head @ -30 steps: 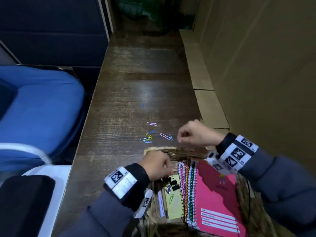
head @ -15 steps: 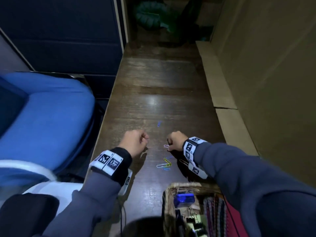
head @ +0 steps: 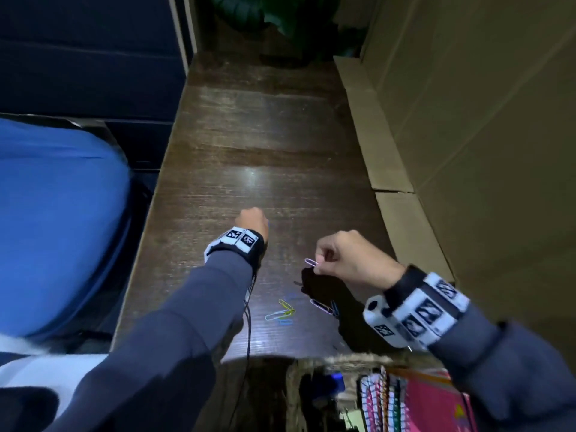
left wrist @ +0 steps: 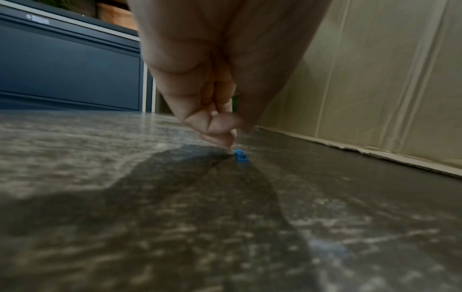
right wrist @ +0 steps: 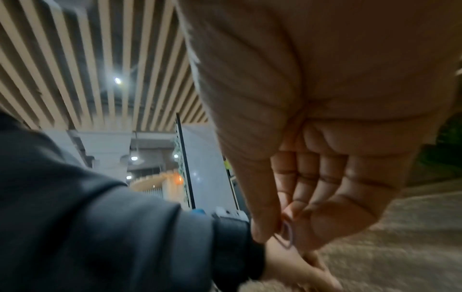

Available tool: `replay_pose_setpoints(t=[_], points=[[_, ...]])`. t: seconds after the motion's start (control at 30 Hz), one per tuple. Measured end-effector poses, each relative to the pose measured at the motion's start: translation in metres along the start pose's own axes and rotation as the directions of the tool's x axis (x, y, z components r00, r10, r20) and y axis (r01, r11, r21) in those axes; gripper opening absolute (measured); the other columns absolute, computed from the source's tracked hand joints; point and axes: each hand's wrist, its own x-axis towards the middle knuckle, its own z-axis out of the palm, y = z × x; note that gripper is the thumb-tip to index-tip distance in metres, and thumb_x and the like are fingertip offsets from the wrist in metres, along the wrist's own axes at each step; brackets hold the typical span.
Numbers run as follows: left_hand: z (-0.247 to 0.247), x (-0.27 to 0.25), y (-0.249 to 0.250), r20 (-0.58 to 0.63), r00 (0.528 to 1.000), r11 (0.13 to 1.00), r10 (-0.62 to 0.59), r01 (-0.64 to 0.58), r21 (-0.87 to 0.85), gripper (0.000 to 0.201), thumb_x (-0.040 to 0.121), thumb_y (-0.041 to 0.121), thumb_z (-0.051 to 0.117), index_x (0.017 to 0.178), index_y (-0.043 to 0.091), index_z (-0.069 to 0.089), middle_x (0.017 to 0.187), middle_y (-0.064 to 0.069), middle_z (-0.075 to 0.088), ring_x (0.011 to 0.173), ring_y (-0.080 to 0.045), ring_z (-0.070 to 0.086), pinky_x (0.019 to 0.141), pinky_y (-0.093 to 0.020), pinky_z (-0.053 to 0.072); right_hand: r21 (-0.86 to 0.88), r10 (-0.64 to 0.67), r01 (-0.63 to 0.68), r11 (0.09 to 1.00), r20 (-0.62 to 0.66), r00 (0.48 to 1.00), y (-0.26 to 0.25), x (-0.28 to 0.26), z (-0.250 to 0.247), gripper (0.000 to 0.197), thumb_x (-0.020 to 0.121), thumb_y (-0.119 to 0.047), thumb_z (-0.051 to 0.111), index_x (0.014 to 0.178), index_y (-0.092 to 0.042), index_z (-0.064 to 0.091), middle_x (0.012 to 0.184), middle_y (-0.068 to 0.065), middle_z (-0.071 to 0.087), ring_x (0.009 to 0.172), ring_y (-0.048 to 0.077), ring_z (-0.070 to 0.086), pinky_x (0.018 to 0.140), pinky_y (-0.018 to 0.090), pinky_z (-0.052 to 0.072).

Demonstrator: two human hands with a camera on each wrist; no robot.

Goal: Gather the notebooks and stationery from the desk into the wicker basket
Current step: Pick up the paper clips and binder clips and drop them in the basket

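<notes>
My right hand point(head: 322, 265) pinches a pink paper clip point(head: 311, 262) between thumb and forefinger, a little above the dark wooden desk point(head: 265, 151); the right wrist view shows the same pink paper clip point(right wrist: 286, 237). Further out, my left hand point(head: 253, 220) has its fingers bunched, with the fingertips point(left wrist: 228, 141) down on the desk beside a lone blue paper clip point(left wrist: 240, 155) that lies flat. Several more coloured clips point(head: 282, 311) lie between my arms. The wicker basket point(head: 343, 359) at the near edge holds spiral notebooks point(head: 424, 400).
A cardboard wall point(head: 483, 151) runs along the right side of the desk, with a cardboard strip point(head: 374, 135) at its foot. A blue chair point(head: 56, 213) stands left of the desk edge. A dark green thing point(head: 274, 14) sits at the far end.
Both hands left the basket and went out over the desk. The left hand reached further forward to the lone blue clip. The right hand lifted the pink clip off the desk.
</notes>
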Motion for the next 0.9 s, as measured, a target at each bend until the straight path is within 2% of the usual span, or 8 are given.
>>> replay_pose_setpoints(t=[0.07,0.23,0.43,0.57,0.63,0.73,0.83,0.9], points=[[0.006,0.006,0.002,-0.002,1.000,1.000,0.014,-0.014,0.025,0.031,0.086,0.026,0.063,0.096,-0.002,0.070,0.100,-0.023,0.071,0.093,-0.040,0.067,0.078,-0.041,0.054,0.115,-0.018,0.019,0.993,-0.011,1.000,-0.001,-0.032,-0.012,0.015,0.074,-0.019,0.076,0.074,-0.022,0.062,0.060,-0.008,0.058,0.060,0.005,0.053,0.061,0.017,0.041],[0.014,0.012,0.005,0.023,1.000,0.997,0.013,-0.015,0.076,0.034,0.087,0.020,0.062,0.106,-0.008,0.065,0.109,-0.031,0.066,0.102,-0.043,0.064,0.082,-0.045,0.052,0.302,-0.026,0.012,0.953,0.042,0.999,0.004,-0.091,-0.006,0.029,0.078,-0.014,0.074,0.106,-0.023,0.069,0.064,-0.006,0.056,0.055,-0.001,0.046,0.059,0.005,0.036],[0.016,0.000,0.003,0.057,0.997,0.987,0.047,-0.055,0.150,0.026,0.084,0.016,0.064,0.097,-0.006,0.068,0.099,-0.030,0.068,0.092,-0.042,0.067,0.076,-0.040,0.053,0.351,-0.063,-0.026,0.936,0.240,0.969,0.011,-0.139,0.034,0.011,0.084,-0.015,0.068,0.094,-0.020,0.072,0.068,-0.003,0.067,0.059,-0.001,0.057,0.059,0.010,0.040],[0.007,-0.025,0.001,0.018,0.988,0.984,0.152,-0.152,0.093,0.025,0.085,0.013,0.060,0.109,0.005,0.064,0.113,-0.024,0.067,0.107,-0.040,0.062,0.090,-0.041,0.049,0.266,-0.091,-0.001,0.964,0.334,0.938,0.013,-0.155,0.066,0.007,0.079,-0.014,0.066,0.081,-0.017,0.072,0.060,-0.007,0.057,0.051,-0.004,0.049,0.052,0.012,0.034],[-0.007,-0.048,0.002,-0.030,0.974,0.975,0.224,-0.224,0.004,0.023,0.086,0.011,0.057,0.108,0.008,0.063,0.111,-0.021,0.069,0.106,-0.037,0.062,0.092,-0.038,0.047,0.212,-0.078,-0.011,0.977,0.410,0.909,0.016,-0.161,0.083,0.008,0.076,-0.012,0.067,0.082,-0.014,0.071,0.064,-0.001,0.060,0.052,0.001,0.047,0.052,0.013,0.033],[-0.034,-0.100,0.004,-0.072,0.954,0.948,0.290,-0.297,-0.116,0.015,0.082,0.011,0.060,0.094,0.011,0.070,0.093,-0.014,0.073,0.093,-0.028,0.067,0.087,-0.030,0.048,0.111,-0.025,-0.037,0.993,0.515,0.857,0.020,-0.167,0.107,0.008,0.078,-0.009,0.068,0.085,-0.011,0.071,0.083,0.008,0.072,0.066,0.007,0.053,0.054,0.016,0.037],[-0.056,-0.173,0.010,-0.037,0.929,0.914,0.368,-0.369,-0.169,0.004,0.078,0.014,0.069,0.081,0.015,0.072,0.074,-0.006,0.068,0.074,-0.017,0.062,0.072,-0.023,0.047,0.077,-0.006,-0.042,0.996,0.540,0.841,0.021,-0.172,0.130,0.019,0.076,-0.003,0.063,0.065,-0.018,0.065,0.075,0.008,0.069,0.067,0.011,0.054,0.063,0.022,0.043],[-0.060,-0.223,0.016,0.079,0.890,0.877,0.449,-0.422,-0.228,0.003,0.075,0.016,0.074,0.078,0.015,0.073,0.074,-0.001,0.072,0.068,-0.010,0.061,0.062,-0.012,0.043,0.078,0.011,-0.060,0.995,0.515,0.857,0.019,-0.174,0.139,0.017,0.077,0.000,0.057,0.068,-0.011,0.066,0.074,0.008,0.069,0.067,0.012,0.057,0.069,0.023,0.046]])
